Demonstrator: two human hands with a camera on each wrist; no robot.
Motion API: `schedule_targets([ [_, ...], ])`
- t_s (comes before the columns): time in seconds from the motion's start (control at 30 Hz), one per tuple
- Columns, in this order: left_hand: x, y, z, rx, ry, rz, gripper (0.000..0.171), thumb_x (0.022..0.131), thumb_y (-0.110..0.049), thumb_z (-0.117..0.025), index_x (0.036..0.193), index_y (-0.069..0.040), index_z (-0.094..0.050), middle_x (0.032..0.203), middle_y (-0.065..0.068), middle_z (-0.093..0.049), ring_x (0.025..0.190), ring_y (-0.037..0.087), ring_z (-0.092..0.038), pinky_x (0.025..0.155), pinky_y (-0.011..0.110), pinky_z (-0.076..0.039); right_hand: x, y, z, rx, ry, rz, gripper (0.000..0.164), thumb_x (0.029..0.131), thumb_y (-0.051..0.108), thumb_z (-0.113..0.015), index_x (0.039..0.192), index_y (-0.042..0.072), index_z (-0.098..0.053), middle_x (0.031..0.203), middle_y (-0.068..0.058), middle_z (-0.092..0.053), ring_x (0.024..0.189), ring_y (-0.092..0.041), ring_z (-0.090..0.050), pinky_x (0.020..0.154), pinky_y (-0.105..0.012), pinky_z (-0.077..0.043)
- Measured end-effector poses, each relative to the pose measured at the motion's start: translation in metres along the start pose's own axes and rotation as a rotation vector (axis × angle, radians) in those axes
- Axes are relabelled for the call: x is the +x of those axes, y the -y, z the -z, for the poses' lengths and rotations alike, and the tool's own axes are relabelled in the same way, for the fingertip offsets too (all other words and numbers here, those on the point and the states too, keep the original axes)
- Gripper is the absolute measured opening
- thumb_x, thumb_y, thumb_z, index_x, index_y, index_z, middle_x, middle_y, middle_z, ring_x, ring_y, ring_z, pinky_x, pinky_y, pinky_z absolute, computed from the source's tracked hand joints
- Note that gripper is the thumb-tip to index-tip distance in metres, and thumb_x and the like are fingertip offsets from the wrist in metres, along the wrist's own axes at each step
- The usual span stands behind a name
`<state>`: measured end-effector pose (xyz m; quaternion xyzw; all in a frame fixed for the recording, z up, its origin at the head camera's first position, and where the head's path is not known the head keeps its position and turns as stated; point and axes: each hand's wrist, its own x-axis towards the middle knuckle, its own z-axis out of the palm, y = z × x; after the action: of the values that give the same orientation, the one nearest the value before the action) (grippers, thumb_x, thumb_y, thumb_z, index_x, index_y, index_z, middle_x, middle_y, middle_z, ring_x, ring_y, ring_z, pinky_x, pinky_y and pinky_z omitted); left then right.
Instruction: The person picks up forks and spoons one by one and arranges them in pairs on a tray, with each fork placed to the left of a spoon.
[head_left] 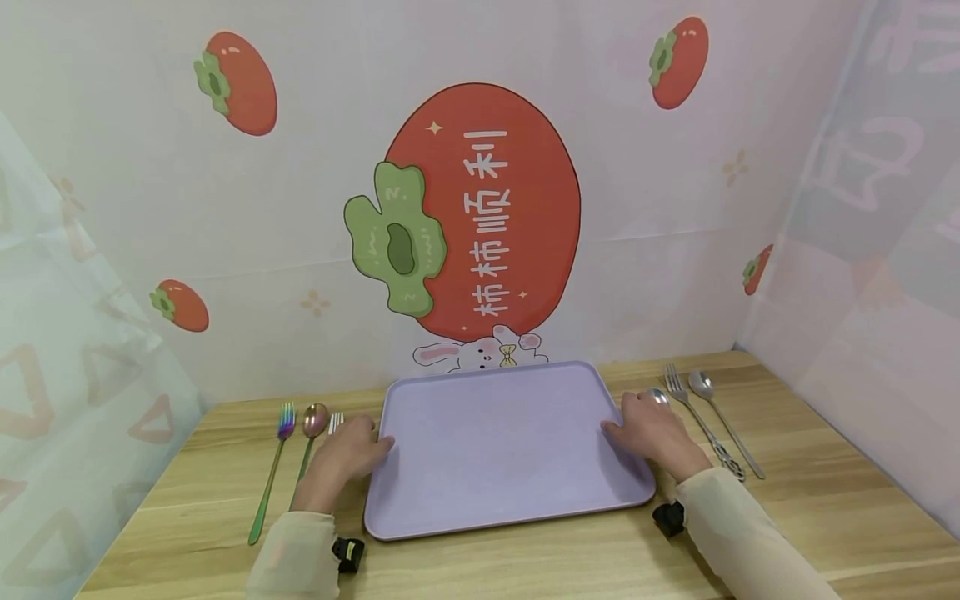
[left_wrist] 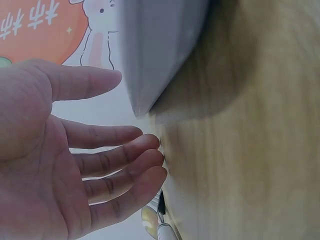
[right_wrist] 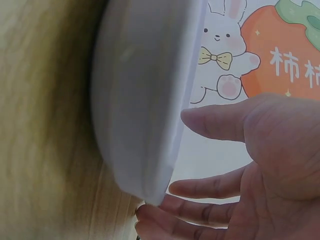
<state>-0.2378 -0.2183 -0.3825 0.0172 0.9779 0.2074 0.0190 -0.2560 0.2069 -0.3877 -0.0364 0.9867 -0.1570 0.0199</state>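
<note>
A pale purple rectangular tray (head_left: 495, 450) lies flat on the wooden table between my two hands. At its left edge is my left hand (head_left: 348, 454), thumb by the rim and fingers outstretched, as the left wrist view also shows. On the opposite side, my right hand (head_left: 656, 429) has its thumb at the tray's right rim. In the right wrist view its fingers extend loosely by the tray's side (right_wrist: 140, 100), not curled round it. A fork (head_left: 337, 422) shows partly beyond my left hand, and a spoon (head_left: 658, 397) is mostly hidden behind my right.
Left of the tray lie a rainbow-coloured fork (head_left: 286, 423) and a copper-coloured spoon (head_left: 316, 419). To the right are a silver fork (head_left: 697, 408) with an ornate handle and a silver spoon (head_left: 722, 412). A persimmon-printed cloth (head_left: 300, 208) hangs behind the table (head_left: 210, 475).
</note>
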Motion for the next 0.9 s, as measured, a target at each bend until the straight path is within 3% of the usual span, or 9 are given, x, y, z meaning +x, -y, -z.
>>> schedule_targets([
  [0.17, -0.0008, 0.0, 0.0004, -0.017, 0.0, 0.006, 0.032, 0.094, -0.024, -0.065, 0.097, 0.008, -0.063, 0.082, 0.011, -0.061, 0.074, 0.025, -0.057, 0.065, 0.042, -0.049, 0.0, -0.0002, -0.0004, 0.003, -0.001, 0.001, 0.04, 0.094, 0.03, -0.067, 0.098, -0.008, -0.06, 0.091, -0.019, -0.056, 0.075, -0.029, -0.052, 0.06, -0.04, -0.046],
  [0.33, -0.0023, -0.0004, 0.0004, -0.032, 0.006, 0.008, 0.026, 0.094, -0.023, -0.065, 0.085, 0.002, -0.061, 0.075, 0.008, -0.057, 0.069, 0.024, -0.055, 0.06, 0.037, -0.045, -0.0013, 0.0004, 0.0002, 0.001, 0.005, -0.003, 0.037, 0.094, 0.03, -0.068, 0.093, -0.006, -0.06, 0.092, -0.02, -0.056, 0.076, -0.03, -0.051, 0.06, -0.04, -0.045],
  [0.67, -0.0038, -0.0014, -0.0006, -0.038, 0.031, 0.024, 0.027, 0.094, -0.023, -0.064, 0.081, -0.001, -0.063, 0.072, 0.007, -0.058, 0.066, 0.022, -0.055, 0.057, 0.034, -0.043, -0.0026, 0.0, -0.0004, -0.015, 0.006, 0.005, 0.033, 0.094, 0.029, -0.068, 0.079, 0.001, -0.058, 0.098, -0.025, -0.055, 0.078, -0.032, -0.05, 0.059, -0.041, -0.044],
  [0.9, -0.0036, -0.0013, -0.0022, -0.052, 0.032, 0.023, 0.028, 0.094, -0.023, -0.064, 0.074, -0.004, -0.061, 0.068, 0.006, -0.056, 0.062, 0.02, -0.053, 0.053, 0.031, -0.04, -0.0024, -0.0002, -0.0016, -0.02, 0.013, -0.001, 0.034, 0.093, 0.03, -0.068, 0.085, -0.002, -0.061, 0.098, -0.024, -0.055, 0.079, -0.032, -0.05, 0.06, -0.042, -0.045],
])
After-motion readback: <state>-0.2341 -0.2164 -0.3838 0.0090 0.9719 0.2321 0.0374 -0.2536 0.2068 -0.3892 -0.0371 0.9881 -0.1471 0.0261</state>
